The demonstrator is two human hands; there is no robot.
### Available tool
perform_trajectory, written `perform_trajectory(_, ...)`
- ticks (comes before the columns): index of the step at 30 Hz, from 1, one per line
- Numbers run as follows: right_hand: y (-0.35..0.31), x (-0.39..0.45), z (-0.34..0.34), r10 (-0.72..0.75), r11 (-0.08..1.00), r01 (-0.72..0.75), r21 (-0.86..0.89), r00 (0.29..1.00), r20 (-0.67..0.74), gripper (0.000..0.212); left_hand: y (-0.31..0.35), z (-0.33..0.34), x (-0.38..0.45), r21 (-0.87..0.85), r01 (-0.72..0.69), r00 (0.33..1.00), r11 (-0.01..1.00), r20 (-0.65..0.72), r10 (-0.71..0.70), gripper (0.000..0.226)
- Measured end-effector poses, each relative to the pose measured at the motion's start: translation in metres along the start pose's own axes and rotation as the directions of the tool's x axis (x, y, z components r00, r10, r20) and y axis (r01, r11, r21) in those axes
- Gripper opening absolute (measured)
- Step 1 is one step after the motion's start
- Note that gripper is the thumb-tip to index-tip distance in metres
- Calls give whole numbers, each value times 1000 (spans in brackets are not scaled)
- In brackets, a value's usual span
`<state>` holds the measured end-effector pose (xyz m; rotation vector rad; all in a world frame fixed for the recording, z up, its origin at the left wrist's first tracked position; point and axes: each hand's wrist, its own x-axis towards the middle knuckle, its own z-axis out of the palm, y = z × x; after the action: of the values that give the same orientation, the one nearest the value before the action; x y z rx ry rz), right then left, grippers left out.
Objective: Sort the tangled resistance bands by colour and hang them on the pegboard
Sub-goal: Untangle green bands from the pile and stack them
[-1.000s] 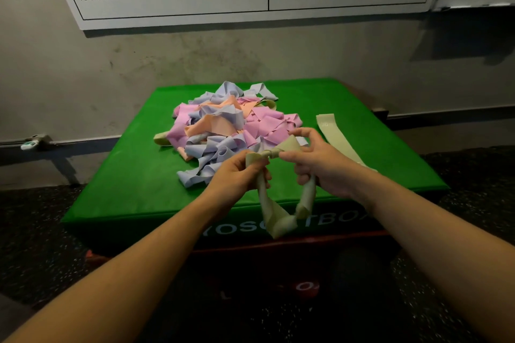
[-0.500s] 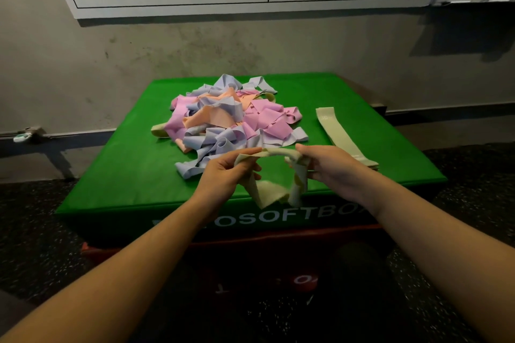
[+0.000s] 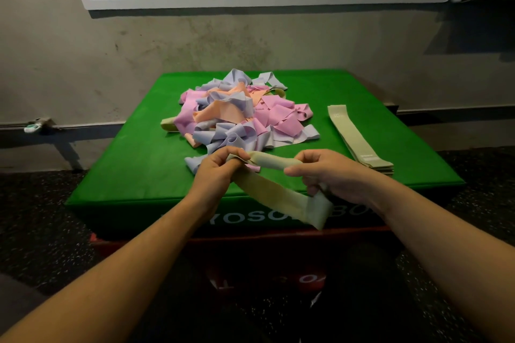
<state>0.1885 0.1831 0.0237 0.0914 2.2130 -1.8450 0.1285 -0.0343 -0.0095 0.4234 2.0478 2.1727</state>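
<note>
Straightening one pale green band before it joins the sorted stack.

My left hand (image 3: pixel 214 172) fingers (image 3: pixel 237 154) are pinching one end of the pale green band (image 3: pixel 274 195), my right hand (image 3: pixel 331 175) closing round the other, near the frame's centre. The tangled pile (image 3: pixel 239 117) is lying beyond on the green counter (image 3: pixel 133 175); the green stack (image 3: pixel 359 145) is sitting at right. Next, I judge, untwisting and laying it flat there. No pegboard is showing.
</note>
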Motion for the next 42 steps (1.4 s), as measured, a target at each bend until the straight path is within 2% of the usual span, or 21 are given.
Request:
perform_trajectory(1, 0, 0, 1, -24, 998, 22, -54, 999, -41, 14, 2, 0, -2, -11, 7, 1000, 1000, 30, -7, 31)
perform_trajectory(3, 1, 3, -1, -59, 997, 54, -51, 993, -106, 11, 3, -1, -4, -33, 28, 995, 999, 99, -25, 18)
perform_trajectory(5, 3, 7, -4, -83, 994, 92, 64, 987, -135, 17, 1, -2, -5, 11, 34, 988, 999, 151, -35, 8)
perform_trajectory(8, 1, 11, 1, -56, 929, 100, 356, 990, -133, 18, -4, 3, -7, 168, -14, 984, 986, 178, -16, 21)
perform_trajectory(10, 1, 11, 4, -41, 906, 90, 414, 991, -126, 23, -8, 8, -7, 186, -80, 985, 979, 165, 49, 19)
perform_trajectory(12, 0, 12, 3, -32, 896, 85, 435, 991, -128, 29, -9, 11, -6, 186, -133, 984, 974, 147, 106, 10)
perform_trajectory(15, -4, 12, 0, -3, 903, 56, 426, 992, -124, 35, -11, 12, -4, 184, -158, 979, 970, 160, 129, 28)
perform_trajectory(19, -6, 8, 3, 11, 911, 33, 411, 995, -103, 35, -6, 16, -6, 278, -136, 980, 951, 181, 87, 53)
perform_trajectory(20, -7, 6, 4, 10, 904, 35, 426, 995, -103, 32, -8, 17, -5, 317, -150, 977, 936, 192, 92, 51)
perform_trajectory(22, -9, 5, 6, 3, 885, 45, 464, 995, -103, 25, -11, 19, -3, 387, -189, 972, 903, 206, 116, 27)
perform_trajectory(24, -11, 5, 7, -13, 887, 55, 459, 995, -94, 18, -13, 22, -5, 368, -192, 969, 910, 217, 116, 10)
perform_trajectory(28, -12, 4, 8, -43, 888, 69, 454, 997, -68, 18, -5, 29, -8, 289, -170, 976, 942, 180, 120, 22)
perform_trajectory(31, -12, 5, 7, -34, 884, 66, 462, 996, -76, 18, -1, 28, -7, 269, -216, 966, 939, 198, 166, 19)
perform_trajectory(34, -12, 4, 4, -36, 890, 64, 451, 997, -70, 14, 2, 27, -9, 252, -237, 948, 938, 273, 166, 21)
perform_trajectory(35, -12, 3, 3, -42, 897, 60, 438, 998, -49, 19, 3, 28, -10, 256, -238, 941, 937, 299, 158, 20)
perform_trajectory(36, -13, 0, 0, -44, 913, 48, 406, 999, -18, 33, 5, 28, -12, 255, -239, 936, 937, 315, 153, 19)
perform_trajectory(38, -15, -6, -6, -42, 970, 29, 241, 998, 52, 59, 8, 28, -12, 226, -215, 941, 950, 307, 140, 17)
perform_trajectory(39, -16, -8, -7, -23, 995, 15, 103, 997, 74, 59, 8, 28, -10, 198, -184, 948, 963, 294, 121, 15)
perform_trajectory(41, -16, -7, -5, -1, 996, 4, -90, 1000, 30, 31, 10, 25, -9, 127, -115, 960, 985, 270, 77, 12)
perform_trajectory(42, -16, -6, -4, -14, 998, 13, -66, 1000, -7, 14, 10, 23, -8, 101, -94, 963, 990, 263, 65, 11)
